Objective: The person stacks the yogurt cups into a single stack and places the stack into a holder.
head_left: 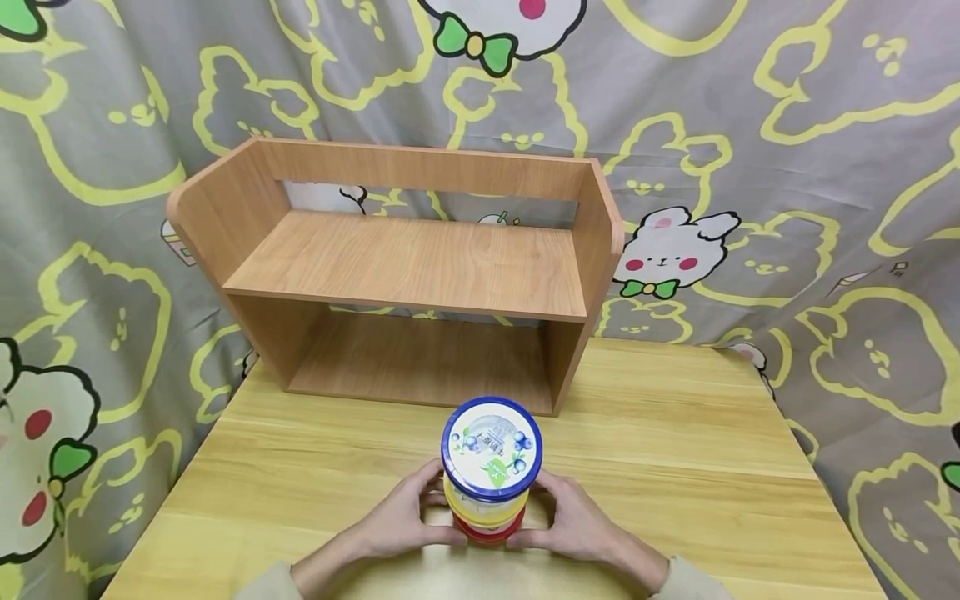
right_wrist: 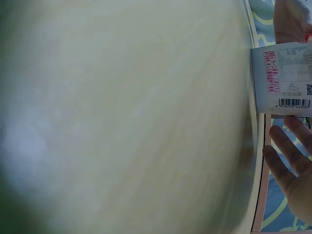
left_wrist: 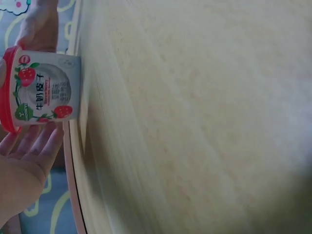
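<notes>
In the head view a stack of round tubs stands on the table near its front: a blue-lidded tub [head_left: 492,448] on top, a yellow-rimmed tub [head_left: 486,510] under it, a red-rimmed tub [head_left: 487,533] at the bottom. My left hand [head_left: 397,517] and right hand [head_left: 581,521] hold the stack from either side, thumbs at the front of the lowest tub. The left wrist view shows the strawberry side of the red-rimmed tub [left_wrist: 48,90] with my left hand [left_wrist: 24,170] against it. In the right wrist view my right hand [right_wrist: 295,170] has its fingers spread beside the barcode side [right_wrist: 287,80].
Behind the stack stands a two-level wooden shelf [head_left: 405,258] on the wooden table [head_left: 675,450]; its lower right corner is close behind the blue-lidded tub. A patterned grey curtain [head_left: 840,192] hangs behind and at both sides.
</notes>
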A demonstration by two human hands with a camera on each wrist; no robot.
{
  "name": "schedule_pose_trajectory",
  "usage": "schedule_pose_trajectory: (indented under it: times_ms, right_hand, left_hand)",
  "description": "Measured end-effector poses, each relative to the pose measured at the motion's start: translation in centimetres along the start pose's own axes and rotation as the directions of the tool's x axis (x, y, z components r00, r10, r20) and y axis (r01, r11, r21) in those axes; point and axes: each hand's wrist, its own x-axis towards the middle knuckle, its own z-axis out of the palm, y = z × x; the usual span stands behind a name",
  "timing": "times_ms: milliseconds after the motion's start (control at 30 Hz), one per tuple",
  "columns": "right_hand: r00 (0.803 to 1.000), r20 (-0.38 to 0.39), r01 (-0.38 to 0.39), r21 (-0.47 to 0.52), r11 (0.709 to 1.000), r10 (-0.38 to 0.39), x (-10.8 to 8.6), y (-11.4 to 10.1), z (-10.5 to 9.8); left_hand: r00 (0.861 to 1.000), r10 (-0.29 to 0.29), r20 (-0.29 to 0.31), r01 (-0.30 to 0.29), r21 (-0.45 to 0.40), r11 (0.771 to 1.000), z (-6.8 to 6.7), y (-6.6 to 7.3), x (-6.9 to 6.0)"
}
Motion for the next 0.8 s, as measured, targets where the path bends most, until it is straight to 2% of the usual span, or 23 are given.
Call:
schedule_pose_trajectory:
  times_ms: [133,300,567,800]
  right_hand:
    - [1.0,-0.02,0.022,-0.013,1.0,-0.022,-0.09,0.14,-0.02]
    - [0.999,-0.02,0.041,-0.015,0.999,-0.041,0.08,0.16,0.05]
    - [1.0,0.002,0.01,0.001,1.0,-0.01,0.16,0.03,0.04]
    - [1.0,0.013,-0.002,0.012,1.0,0.002,0.17,0.07,0.04]
  left_hand:
    - [1.0,0.004,0.005,-0.004,-0.022,1.0,0.32,-0.03,0.39]
    - [1.0,-0.017,0.004,0.017,-0.04,0.999,0.37,0.11,0.5]
    - [0.999,-0.04,0.004,0.04,-0.019,0.999,0.47,0.28,0.71]
    - [0.999,-0.034,0.002,0.034,0.005,0.999,0.73,0.17,0.89]
